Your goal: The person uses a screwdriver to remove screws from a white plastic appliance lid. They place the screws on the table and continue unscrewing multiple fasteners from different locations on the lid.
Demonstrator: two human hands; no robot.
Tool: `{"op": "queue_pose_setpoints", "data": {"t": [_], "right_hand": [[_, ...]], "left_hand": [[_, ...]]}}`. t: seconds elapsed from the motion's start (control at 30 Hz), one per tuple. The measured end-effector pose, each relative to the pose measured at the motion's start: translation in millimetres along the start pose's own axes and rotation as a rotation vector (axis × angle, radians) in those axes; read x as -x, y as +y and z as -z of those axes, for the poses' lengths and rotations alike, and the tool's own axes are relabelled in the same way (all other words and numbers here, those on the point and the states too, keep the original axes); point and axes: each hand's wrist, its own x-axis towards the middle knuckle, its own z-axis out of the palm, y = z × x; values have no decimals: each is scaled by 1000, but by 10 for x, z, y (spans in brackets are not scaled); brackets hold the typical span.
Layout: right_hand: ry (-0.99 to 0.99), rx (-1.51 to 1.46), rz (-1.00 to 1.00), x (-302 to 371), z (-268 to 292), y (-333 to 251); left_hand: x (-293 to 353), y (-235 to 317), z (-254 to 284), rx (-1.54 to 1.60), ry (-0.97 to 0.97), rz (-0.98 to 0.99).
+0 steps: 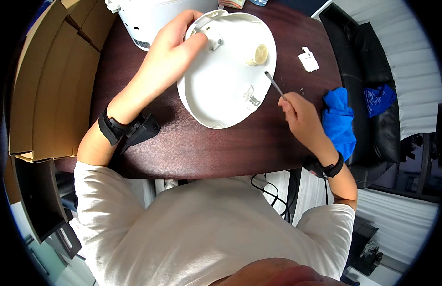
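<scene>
A white rounded plastic lid [221,90] lies with its hollow inner side facing me. My left hand [180,45] grips its upper left rim, thumb inside near a small plate with two screws. Set in the lid are a cream-coloured round plastic piece [261,54] and a clear plastic part [251,97] near the lower right edge. My right hand [299,114] is closed round a screwdriver [275,85], whose tip points up and left, close to the lid's right rim. Whether the tip touches the lid, I cannot tell. The tool's handle is mostly hidden by my fingers.
A large white appliance body [152,21] stands behind my left hand. On the dark wooden table [197,152], a small white plastic piece [308,60] lies to the right, with tiny bits nearby. A blue cloth [339,121] hangs at the right edge; cardboard boxes [54,86] stand left.
</scene>
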Motion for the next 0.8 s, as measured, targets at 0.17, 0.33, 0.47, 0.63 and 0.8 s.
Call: {"op": "queue_pose_setpoints", "data": {"t": [0.17,0.33,0.47,0.63,0.8], "right_hand": [[86,380,334,-312,289,-381],[82,637,414,-561,415,-633],[79,628,413,-606,403,-743],[-12,493,342,-588,360,-836],[-70,420,279,-563,395,-890]], "left_hand": [[16,-26,-51,220,-67,79],[72,112,-53,267,-62,21],[122,268,-17,286,-134,17],[115,207,-18,257,-153,-80],[139,254,-22,275,-179,-114]]}}
